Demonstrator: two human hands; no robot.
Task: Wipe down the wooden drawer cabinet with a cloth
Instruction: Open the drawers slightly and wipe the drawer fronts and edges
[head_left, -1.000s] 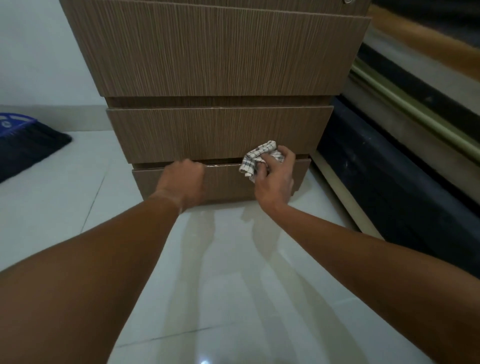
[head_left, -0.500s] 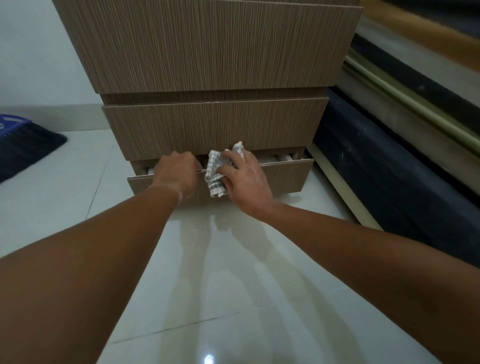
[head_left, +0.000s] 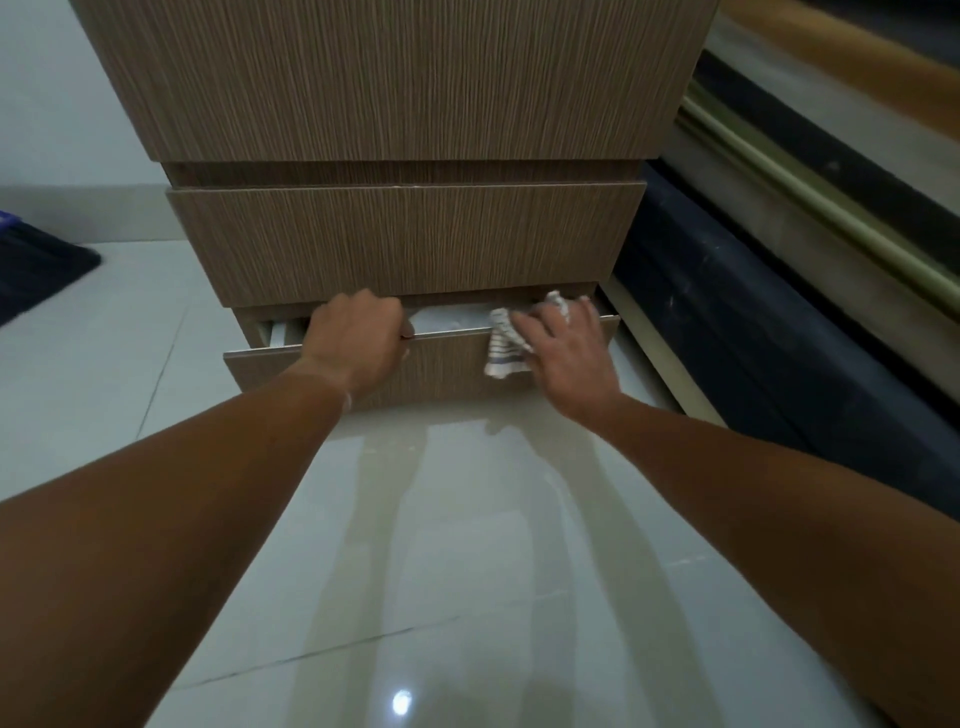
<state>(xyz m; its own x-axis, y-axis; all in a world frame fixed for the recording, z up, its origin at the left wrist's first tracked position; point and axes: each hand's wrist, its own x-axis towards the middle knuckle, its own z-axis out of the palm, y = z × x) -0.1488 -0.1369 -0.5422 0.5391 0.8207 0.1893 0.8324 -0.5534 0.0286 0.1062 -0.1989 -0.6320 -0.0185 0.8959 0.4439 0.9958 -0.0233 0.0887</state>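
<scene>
The wooden drawer cabinet (head_left: 405, 93) fills the upper middle of the head view. Its bottom drawer (head_left: 447, 369) stands pulled out a short way, with a pale inside showing behind the front. My left hand (head_left: 353, 343) is curled over the drawer's top edge left of centre, fingers hooked inside. My right hand (head_left: 566, 353) presses a white checked cloth (head_left: 501, 353) onto the top edge at the drawer's right end. Part of the cloth hangs down the drawer front; another part sticks up behind my fingers.
Glossy pale floor tiles (head_left: 441, 545) spread in front of the cabinet. A dark blue low base (head_left: 769, 338) and a sliding door track (head_left: 810, 171) run along the right side. A dark broom head or mat (head_left: 36, 270) lies at the far left.
The bottom drawer has come out further under my left hand. My right hand with the cloth has slid back from the middle of the drawer's top edge to its right end.
</scene>
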